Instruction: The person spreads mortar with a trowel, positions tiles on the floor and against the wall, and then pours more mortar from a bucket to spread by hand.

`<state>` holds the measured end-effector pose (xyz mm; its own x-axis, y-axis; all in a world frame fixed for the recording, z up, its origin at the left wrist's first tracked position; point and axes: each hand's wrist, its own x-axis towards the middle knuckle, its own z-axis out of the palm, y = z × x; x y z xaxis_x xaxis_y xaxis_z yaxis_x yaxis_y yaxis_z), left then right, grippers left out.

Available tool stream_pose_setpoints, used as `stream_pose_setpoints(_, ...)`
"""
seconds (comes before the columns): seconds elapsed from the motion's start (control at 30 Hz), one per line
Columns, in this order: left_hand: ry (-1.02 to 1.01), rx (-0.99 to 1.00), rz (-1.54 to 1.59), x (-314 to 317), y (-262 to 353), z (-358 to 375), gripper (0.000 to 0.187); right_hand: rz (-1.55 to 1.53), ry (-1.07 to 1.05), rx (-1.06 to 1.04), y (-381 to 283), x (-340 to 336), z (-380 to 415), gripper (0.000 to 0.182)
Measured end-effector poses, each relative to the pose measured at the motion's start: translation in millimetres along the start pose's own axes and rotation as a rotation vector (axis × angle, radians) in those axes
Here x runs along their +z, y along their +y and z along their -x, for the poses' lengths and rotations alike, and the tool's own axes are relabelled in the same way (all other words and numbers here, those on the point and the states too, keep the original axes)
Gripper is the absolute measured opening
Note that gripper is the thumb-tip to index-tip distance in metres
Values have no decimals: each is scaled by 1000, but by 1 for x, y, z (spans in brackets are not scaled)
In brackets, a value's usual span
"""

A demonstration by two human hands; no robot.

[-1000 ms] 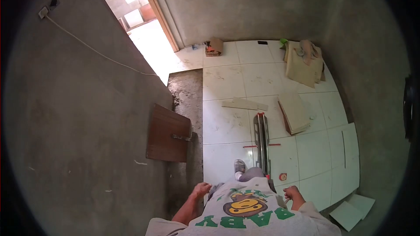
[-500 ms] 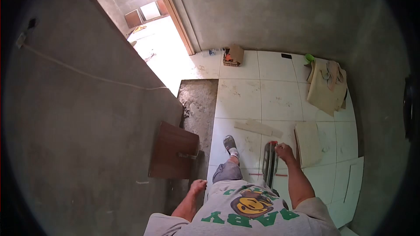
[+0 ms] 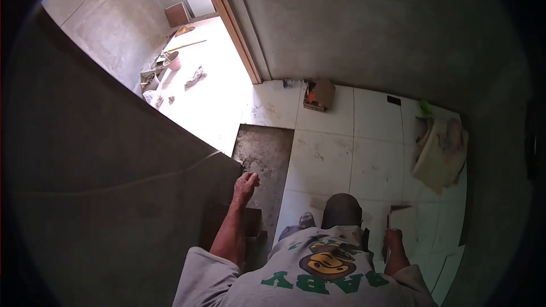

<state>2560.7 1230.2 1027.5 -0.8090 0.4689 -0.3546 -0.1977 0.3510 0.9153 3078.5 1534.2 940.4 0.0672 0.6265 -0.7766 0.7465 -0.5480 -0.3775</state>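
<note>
The pale, flat rectangular stack (image 3: 405,224) lies lengthwise away from you, right beside your nearer right hand (image 3: 393,238), whose grip you cannot tell, while your left hand (image 3: 245,189) curls closed well leftward.

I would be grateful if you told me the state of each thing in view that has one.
Left hand: raised, fingers curled
Right hand: lowered beside the stacked pieces, grip unclear
Doorway: open
Cardboard box: open, orange item showing
Pink bucket: upright
Yellowish sheet: loosely folded, on the tiles
Floor tiles: laid, smudged
Floor strip: untiled, rough
</note>
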Motion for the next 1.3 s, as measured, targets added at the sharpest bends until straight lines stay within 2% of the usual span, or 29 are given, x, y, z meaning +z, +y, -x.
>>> stream_pose_setpoints(0.07,85,2,69,-2,16,-35,33,-84,-3,-15,-44,17,-32,17)
stream_pose_setpoints(0.17,167,-3,-12,6,23,-67,32,144,-164,-23,-119,52,-76,18)
stream_pose_setpoints(0.23,215,-77,5,13,-4,-87,30,32,-460,-37,-149,77,-142,21)
stream_pose_setpoints(0.27,254,-112,-55,15,-9,-93,30,67,-481,-50,-178,80,-152,21)
stream_pose_setpoints(0.3,343,-94,-176,15,-18,-103,30,808,-479,-628,-217,79,-163,24)
stream_pose_setpoints(0.33,478,-217,-31,20,-24,-111,28,1530,-376,-1230,-265,86,-176,27)
stream_pose_setpoints(0.37,617,-230,-85,15,-42,-126,27,1300,-547,-736,-309,87,-188,31)
stream_pose_setpoints(0.4,746,-262,-150,11,-35,-134,26,807,-531,-176,-351,87,-206,36)
stream_pose_setpoints(0.43,842,-218,-117,3,-28,-143,24,507,-331,173,-393,87,-224,42)
stream_pose_setpoints(0.47,944,-162,-70,-4,18,-160,23,665,-253,44,-438,89,-245,40)
stream_pose_setpoints(0.5,996,-96,-120,-18,51,-171,23,1365,-281,-429,-481,89,-294,37)
stream_pose_setpoints(0.53,1051,-50,-165,-37,70,-178,23,1800,-227,-638,-531,92,-331,35)
stream_pose_setpoints(0.57,1185,43,-175,-54,73,-189,23,1997,-148,-706,-585,102,-369,32)
stream_pose_setpoints(0.6,1274,82,-263,-60,124,-192,24,2028,-29,-800,-660,114,-335,26)
stream_pose_setpoints(0.63,1377,84,-385,-67,157,-196,24,1780,55,-859,-717,133,-305,23)
stream_pose_setpoints(0.67,1466,88,-521,-74,179,-201,24,1518,111,-934,-774,152,-273,25)
stream_pose_setpoints(0.7,1540,107,-598,-83,194,-208,26,990,114,-918,-810,177,-269,27)
stream_pose_setpoints(0.77,1614,126,-684,-99,222,-220,27,888,-2,-924,-878,230,-177,29)
stream_pose_setpoints(0.8,1729,144,-835,-107,237,-227,30,889,-7,-935,-892,260,-174,29)
stream_pose_setpoints(0.87,1896,129,-1033,-130,262,-239,37,729,-182,-981,-932,325,-171,31)
stream_pose_setpoints(0.93,2077,86,-1094,-161,281,-249,40,997,-120,-1104,-950,381,-158,32)
stream_pose_setpoints(1.0,2264,56,-1111,-198,302,-264,42,1262,-177,-1127,-968,426,-160,34)
stream_pose_setpoints(1.03,2343,85,-1025,-216,310,-274,44,1465,-133,-1012,-976,444,-153,38)
stream_pose_setpoints(1.1,2416,52,-1007,-247,337,-291,48,1478,-127,-868,-992,462,-60,41)
stream_pose_setpoints(1.13,2446,73,-1025,-263,349,-302,49,1497,-129,-883,-1009,479,-56,41)
stream_pose_setpoints(1.2,2475,67,-1012,-294,363,-319,49,1433,-205,-685,-1024,505,-62,40)
stream_pose_setpoints(1.23,2489,84,-988,-306,368,-325,49,1447,-218,-673,-1028,515,-92,40)
stream_pose_setpoints(1.27,2478,42,-1120,-316,370,-325,47,1513,-303,-849,-1034,530,-144,38)
stream_pose_setpoints(1.3,2477,23,-1173,-324,370,-324,46,1536,-350,-945,-1041,551,-152,38)
